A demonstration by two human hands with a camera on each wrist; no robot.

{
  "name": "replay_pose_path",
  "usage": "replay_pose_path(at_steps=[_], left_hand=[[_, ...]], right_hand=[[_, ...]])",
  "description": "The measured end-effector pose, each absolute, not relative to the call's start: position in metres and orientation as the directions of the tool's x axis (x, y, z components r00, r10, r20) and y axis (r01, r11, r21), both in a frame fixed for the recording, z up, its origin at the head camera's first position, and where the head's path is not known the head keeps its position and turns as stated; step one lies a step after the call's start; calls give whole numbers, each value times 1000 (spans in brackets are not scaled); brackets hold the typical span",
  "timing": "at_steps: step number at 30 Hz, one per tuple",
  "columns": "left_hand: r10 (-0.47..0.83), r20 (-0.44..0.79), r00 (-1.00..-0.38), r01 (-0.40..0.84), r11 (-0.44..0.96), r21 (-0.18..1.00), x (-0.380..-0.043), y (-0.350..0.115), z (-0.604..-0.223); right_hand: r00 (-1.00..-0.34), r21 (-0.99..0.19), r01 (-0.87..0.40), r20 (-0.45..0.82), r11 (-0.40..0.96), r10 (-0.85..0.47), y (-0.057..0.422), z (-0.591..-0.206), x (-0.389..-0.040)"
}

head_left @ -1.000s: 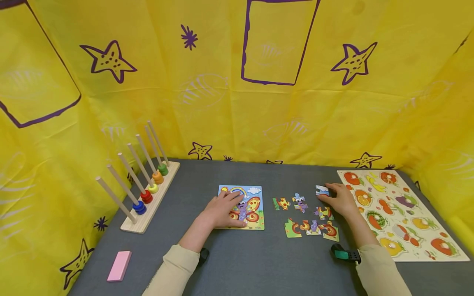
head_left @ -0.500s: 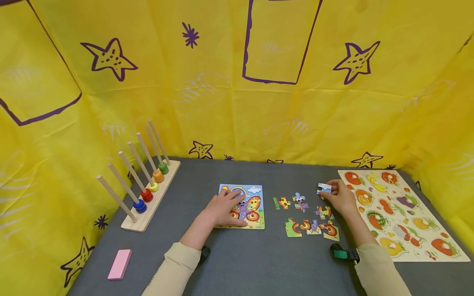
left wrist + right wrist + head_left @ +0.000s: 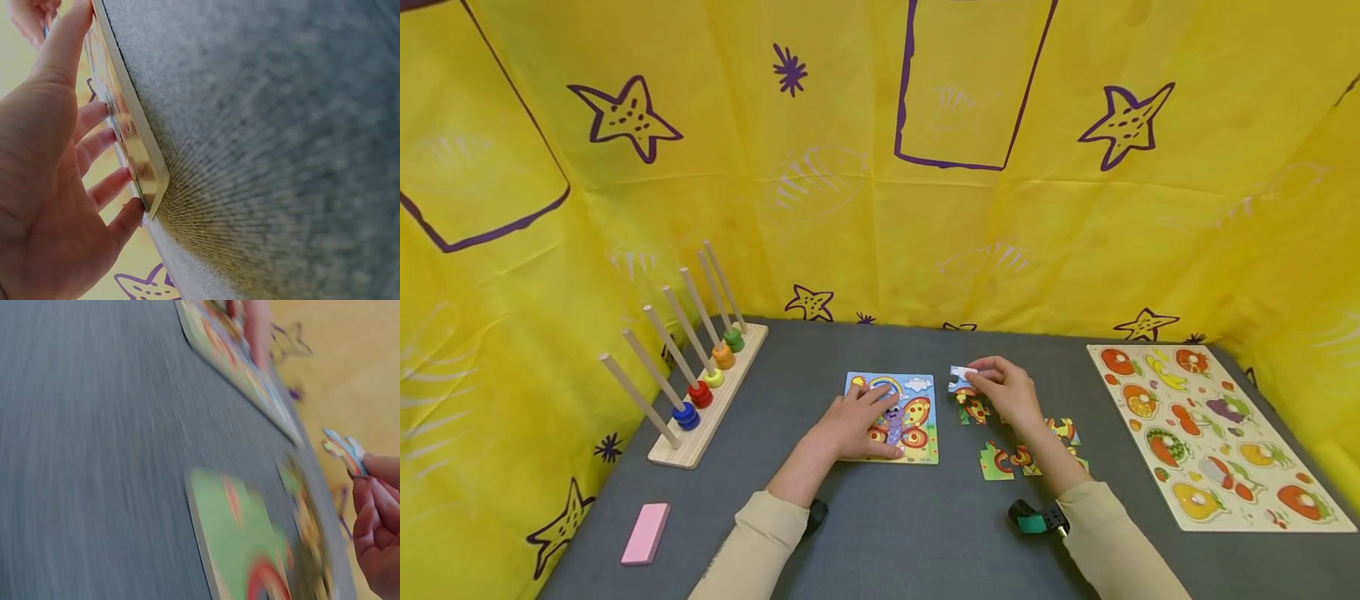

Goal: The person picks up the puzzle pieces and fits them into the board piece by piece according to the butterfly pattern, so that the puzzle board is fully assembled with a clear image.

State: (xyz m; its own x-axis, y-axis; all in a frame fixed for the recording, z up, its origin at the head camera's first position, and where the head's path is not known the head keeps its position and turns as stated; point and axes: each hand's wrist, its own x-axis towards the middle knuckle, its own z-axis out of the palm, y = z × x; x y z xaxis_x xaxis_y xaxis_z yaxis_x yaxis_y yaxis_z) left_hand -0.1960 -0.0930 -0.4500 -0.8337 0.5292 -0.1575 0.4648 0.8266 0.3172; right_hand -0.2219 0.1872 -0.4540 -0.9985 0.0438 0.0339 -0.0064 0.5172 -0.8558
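A square butterfly puzzle (image 3: 922,442) lies flat on the table. My left hand (image 3: 842,427) rests on its left part with fingers spread; in the left wrist view the fingertips touch its face and the thumb (image 3: 65,44) lies along its edge. Right of the puzzle, my right hand (image 3: 1011,398) pinches a sky-blue and white jigsaw piece (image 3: 961,380) between thumb and fingers. The right wrist view shows that piece (image 3: 345,453) raised above the table. Below it lie loose pieces: a yellow-red one (image 3: 975,412) and a green corner one (image 3: 996,463). The right forearm hides some others.
A wooden peg stand (image 3: 715,400) with coloured rings is at the left, and a pink block (image 3: 646,533) lies nearer the front. At the right is a fruit peg board (image 3: 1225,508). A yellow curtain (image 3: 820,208) hangs behind the grey table (image 3: 917,533).
My right hand has lifted the blue and white jigsaw piece and carried it left, from beside the fruit board to near the puzzle. My left hand has stayed in place.
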Motion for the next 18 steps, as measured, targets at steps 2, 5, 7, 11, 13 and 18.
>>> replay_pose_path(at_steps=[2,5,7,11,13,18], left_hand=[[524,-167,-835,458,831,315,-196,-92,-449],[514,-182,-839,446,839,312,-197,-92,-448],[508,-191,-840,440,844,308,-198,-92,-448],[507,-191,-840,440,844,305,-198,-92,-447],[509,-190,-839,442,843,305,-198,-92,-447],[520,-185,-834,458,838,296,-197,-92,-448]], right_hand=[[-1000,-869,-4,14,494,17,170,-455,-224],[-1000,-870,-17,12,493,-13,148,-458,-230],[-999,-855,-34,25,517,-24,138,-460,-233],[-997,-811,-79,64,580,-46,125,-464,-238],[-996,-795,-94,75,599,-57,121,-465,-239],[-990,-752,-140,118,644,-76,119,-469,-240]])
